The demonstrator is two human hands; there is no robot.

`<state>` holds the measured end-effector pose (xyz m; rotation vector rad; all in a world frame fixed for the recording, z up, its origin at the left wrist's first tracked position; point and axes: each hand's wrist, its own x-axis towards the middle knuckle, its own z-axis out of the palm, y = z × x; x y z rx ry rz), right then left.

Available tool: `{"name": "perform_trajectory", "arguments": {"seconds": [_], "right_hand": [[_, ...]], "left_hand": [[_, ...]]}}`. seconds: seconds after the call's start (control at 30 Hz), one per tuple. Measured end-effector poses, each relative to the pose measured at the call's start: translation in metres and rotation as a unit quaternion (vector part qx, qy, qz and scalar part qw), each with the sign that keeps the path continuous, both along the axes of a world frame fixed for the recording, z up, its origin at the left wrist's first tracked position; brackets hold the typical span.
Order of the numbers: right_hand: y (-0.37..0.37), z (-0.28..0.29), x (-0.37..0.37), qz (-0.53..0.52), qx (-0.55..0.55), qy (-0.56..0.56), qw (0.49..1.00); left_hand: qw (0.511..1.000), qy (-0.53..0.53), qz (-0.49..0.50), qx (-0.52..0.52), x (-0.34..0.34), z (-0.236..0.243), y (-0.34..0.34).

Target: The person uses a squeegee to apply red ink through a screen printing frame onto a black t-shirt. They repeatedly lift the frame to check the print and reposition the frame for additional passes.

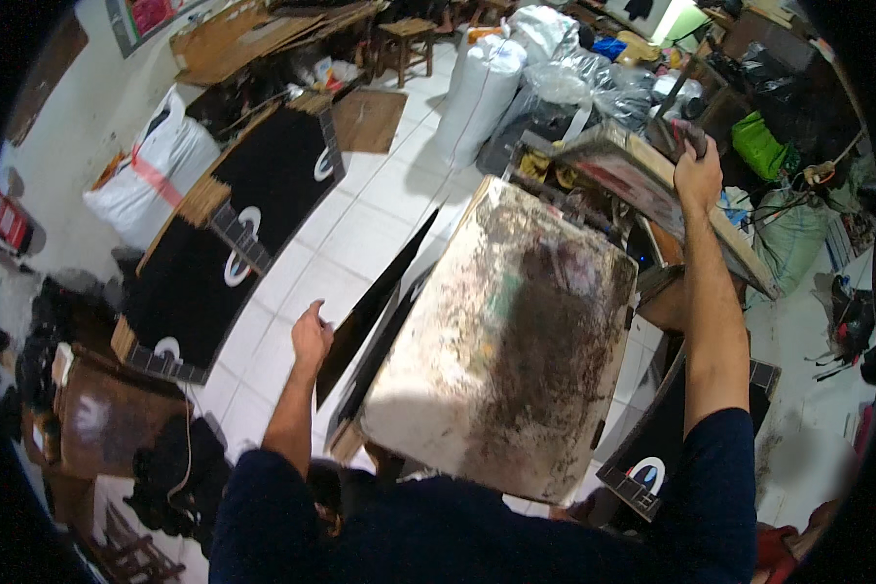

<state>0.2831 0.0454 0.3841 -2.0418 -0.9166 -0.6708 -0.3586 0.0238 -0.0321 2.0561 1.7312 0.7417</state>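
My right hand [699, 173] is reaching far forward on the right, its fingers closed around a dark object [674, 139] whose kind I cannot make out. Just under it is the upper edge of a tilted, worn board [642, 180]. My left hand [311, 336] hangs over the floor with fingers apart and nothing in them. Beside it, a thin black sheet [384, 282] leans along the left side of a worktable [428, 360]. The tabletop is stained pale and dark, directly in front of me.
Stacks of black panels with white curved marks [200, 282] stand on the left, and another black panel [667, 443] is low on the right. White sacks [482, 97], plastic bags [565, 78] and a wooden stool [406, 49] are at the back. A green sack [791, 229] sits right.
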Motion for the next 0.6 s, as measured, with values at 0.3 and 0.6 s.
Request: {"name": "perform_trajectory", "arguments": {"seconds": [0.3, 0.6], "right_hand": [[0.027, 0.020, 0.038, -0.010, -0.026, -0.046, 0.999], [0.073, 0.042, 0.177, -0.132, -0.054, -0.125, 0.982]], "left_hand": [[0.712, -0.433, 0.155, -0.531, 0.027, -0.128, -0.145], [0.831, 0.046, 0.461, -0.309, -0.025, -0.241, -0.128]]}}
